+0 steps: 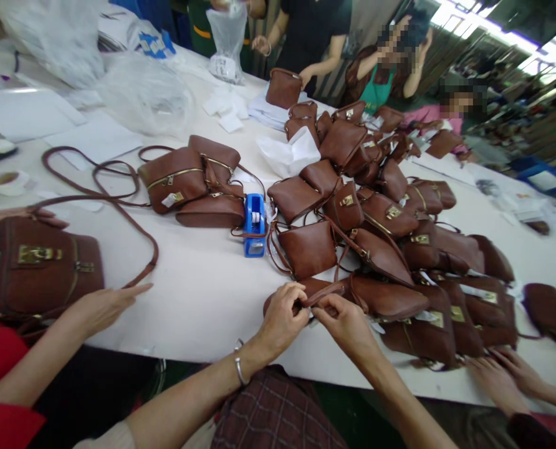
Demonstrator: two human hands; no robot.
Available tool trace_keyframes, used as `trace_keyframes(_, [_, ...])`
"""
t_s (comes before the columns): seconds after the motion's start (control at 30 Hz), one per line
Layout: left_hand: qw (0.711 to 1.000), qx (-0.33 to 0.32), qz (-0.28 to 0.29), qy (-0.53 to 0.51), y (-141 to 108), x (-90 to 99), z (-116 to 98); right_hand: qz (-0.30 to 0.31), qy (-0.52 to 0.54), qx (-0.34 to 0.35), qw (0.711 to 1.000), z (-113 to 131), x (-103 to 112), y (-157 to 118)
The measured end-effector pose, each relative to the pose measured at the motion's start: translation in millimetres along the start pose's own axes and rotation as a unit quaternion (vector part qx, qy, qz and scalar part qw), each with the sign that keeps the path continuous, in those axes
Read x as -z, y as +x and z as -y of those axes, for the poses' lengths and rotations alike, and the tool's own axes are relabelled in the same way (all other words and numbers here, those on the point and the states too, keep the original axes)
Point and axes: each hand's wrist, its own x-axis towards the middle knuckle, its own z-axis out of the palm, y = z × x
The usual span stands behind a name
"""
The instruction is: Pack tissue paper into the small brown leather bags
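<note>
My left hand (285,319), with a silver bangle on its wrist, is closed at the near edge of the table. My right hand (341,318) is beside it, thumb and fingers pinched together. Between them are a brown strap (325,292) and a small dark and shiny piece too small to name. Both hands are in front of a brown leather bag (385,298) lying flat. Just behind lies another brown bag (307,249) with its strap looped around it. A blue tape dispenser (254,226) stands further back, left of that bag.
Many brown bags (390,215) cover the white table (198,274) to the right. At the left a person in red holds a bag (48,268) and its strap. Another person's hands (505,374) rest at the right edge. People stand across the table near plastic bags (142,93).
</note>
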Motion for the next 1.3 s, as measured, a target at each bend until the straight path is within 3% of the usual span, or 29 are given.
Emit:
trace_keyframes(0.23, [0.996,0.045,-0.016,0.079,1.7,-8.4,6.7,0.036,-0.004,0.056,0.998,-3.8,9.0,6.4])
trace_keyframes(0.37, [0.993,0.026,-0.022,0.113,4.8,-15.9,8.1,0.060,-0.018,0.053,0.997,-0.4,6.3,12.4])
trace_keyframes(0.47, [0.991,0.013,-0.047,0.124,6.0,-17.5,5.6,0.064,-0.007,0.092,0.994,-2.0,1.9,17.6])
trace_keyframes(0.63, [0.997,-0.020,-0.074,0.010,-18.7,-2.4,-4.9,0.134,0.064,0.091,0.985,-14.6,7.0,28.8])
trace_keyframes(0.73, [0.996,-0.045,-0.053,0.062,-42.9,2.8,-7.5,0.178,0.092,0.097,0.975,-19.8,14.4,34.6])
trace_keyframes(0.83, [0.987,-0.049,-0.072,0.133,-53.8,-5.0,-3.0,0.212,0.100,0.113,0.966,-23.2,21.5,39.2])
trace_keyframes(0.97, [0.984,-0.018,-0.134,0.118,-45.7,-20.8,6.6,0.250,0.129,0.106,0.954,-22.3,25.2,39.1])
trace_keyframes(1.03, [0.985,-0.024,-0.133,0.108,-39.8,-25.8,11.2,0.225,0.077,0.147,0.960,-16.2,22.6,33.5])
trace_keyframes(1.13, [0.983,-0.045,-0.149,0.101,-34.7,-30.5,17.8,0.118,-0.071,0.241,0.961,-5.4,14.9,23.5])
trace_keyframes(1.2, [0.979,-0.054,-0.169,0.098,-34.5,-32.8,20.0,0.101,-0.069,0.210,0.970,-3.8,11.1,21.8])
trace_keyframes(1.3, [0.974,-0.097,-0.169,0.118,-38.0,-36.2,15.8,0.176,0.041,0.095,0.979,-12.9,12.4,29.6])
